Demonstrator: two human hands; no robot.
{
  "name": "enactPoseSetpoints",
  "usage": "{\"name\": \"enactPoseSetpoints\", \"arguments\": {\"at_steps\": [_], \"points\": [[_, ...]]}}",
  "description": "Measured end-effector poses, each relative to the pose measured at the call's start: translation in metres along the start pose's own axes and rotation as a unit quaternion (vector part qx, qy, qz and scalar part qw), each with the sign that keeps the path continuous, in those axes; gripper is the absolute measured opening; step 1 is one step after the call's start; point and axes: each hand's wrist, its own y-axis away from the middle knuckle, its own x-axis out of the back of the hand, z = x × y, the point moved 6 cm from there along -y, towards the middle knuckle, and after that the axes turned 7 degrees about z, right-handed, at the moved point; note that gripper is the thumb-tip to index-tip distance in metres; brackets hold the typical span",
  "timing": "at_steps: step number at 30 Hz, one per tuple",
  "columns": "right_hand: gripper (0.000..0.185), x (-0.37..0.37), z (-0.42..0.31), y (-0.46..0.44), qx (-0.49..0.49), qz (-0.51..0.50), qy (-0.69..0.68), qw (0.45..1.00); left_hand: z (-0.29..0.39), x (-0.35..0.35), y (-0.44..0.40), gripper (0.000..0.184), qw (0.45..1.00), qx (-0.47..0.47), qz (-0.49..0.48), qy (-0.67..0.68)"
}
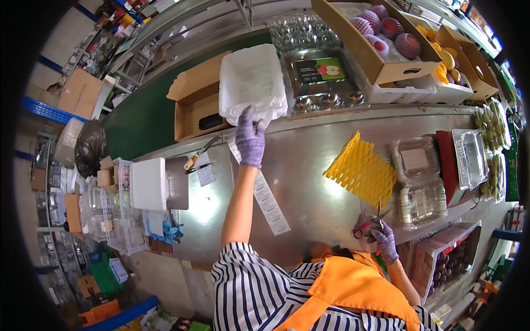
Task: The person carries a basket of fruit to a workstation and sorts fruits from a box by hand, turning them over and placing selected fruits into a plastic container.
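Nearby, netting (364, 172); right hand (383, 243) around scissors (377, 222), left hand (250, 143) at white stack (251, 77), grip unclear.

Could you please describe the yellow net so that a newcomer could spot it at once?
Facing the metal table, find the scissors in the right hand. Just beyond their blades, left of the clear boxes, lies the net. Unlike those transparent boxes, it is bright yellow and full of holes.

On the table (301, 165), netting (361, 174) is flanked at right by clamshell containers (423, 202) (scissors (376, 222) are held nearer the wearer).
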Motion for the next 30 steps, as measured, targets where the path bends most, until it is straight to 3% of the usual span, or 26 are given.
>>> {"name": "enactPoseSetpoints", "arguments": {"at_steps": [1, 3, 5, 7, 9, 11, 13, 14, 15, 17, 20, 25, 29, 30], "points": [[0.039, -0.002, -0.002, 0.0, 0.002, -0.001, -0.002, 1.0, 0.013, -0.012, -0.009, 0.04, 0.999, 0.012, -0.019, 0.028], [0.039, -0.003, -0.007, 0.0, 0.001, 0.013, 0.006, 1.0, 0.041, -0.031, -0.021, 0.031, 0.996, -0.072, 0.002, 0.053], [0.038, -0.006, -0.011, -0.001, 0.009, 0.017, 0.017, 1.0, 0.069, -0.05, -0.018, 0.024, 0.988, -0.096, -0.046, 0.109], [0.037, -0.003, -0.014, -0.001, 0.019, 0.017, 0.033, 0.999, 0.076, -0.083, 0.012, 0.022, 0.982, -0.06, -0.165, 0.076], [0.043, -0.003, -0.014, -0.002, 0.02, 0.013, 0.054, 0.998, 0.069, -0.121, 0.064, 0.042, 0.954, -0.018, -0.299, -0.003], [0.044, -0.004, -0.011, -0.004, 0.024, -0.007, 0.029, 0.999, 0.061, -0.146, 0.123, 0.055, 0.947, -0.046, -0.304, -0.088], [0.043, -0.004, -0.01, -0.004, 0.011, -0.008, 0.026, 1.0, 0.07, -0.156, 0.155, 0.062, 0.882, 0.024, -0.456, -0.119], [0.043, -0.006, -0.011, -0.006, 0.007, -0.01, 0.024, 1.0, 0.074, -0.157, 0.165, 0.06, 0.886, 0.012, -0.455, -0.094], [0.042, -0.008, -0.015, -0.005, 0.007, -0.009, 0.014, 1.0, 0.072, -0.159, 0.178, 0.047, 0.875, 0.056, -0.476, -0.072], [0.039, -0.008, -0.021, -0.001, 0.003, -0.003, -0.004, 1.0, 0.072, -0.153, 0.183, 0.035, 0.902, 0.091, -0.422, 0.008], [0.041, 0.0, -0.015, -0.001, 0.005, 0.003, -0.01, 1.0, 0.044, -0.14, 0.189, 0.026, 0.909, 0.246, -0.305, 0.143], [0.04, -0.003, -0.012, -0.003, 0.005, -0.01, 0.007, 1.0, -0.017, -0.121, 0.189, 0.02, 0.842, 0.459, -0.169, 0.225], [0.042, -0.009, -0.013, -0.007, 0.017, -0.029, 0.018, 0.999, -0.044, -0.105, 0.176, 0.023, 0.851, 0.453, -0.126, 0.233], [0.042, -0.009, -0.012, -0.009, 0.021, -0.034, 0.02, 0.999, -0.039, -0.084, 0.157, 0.026, 0.943, 0.308, -0.059, 0.109]]}}
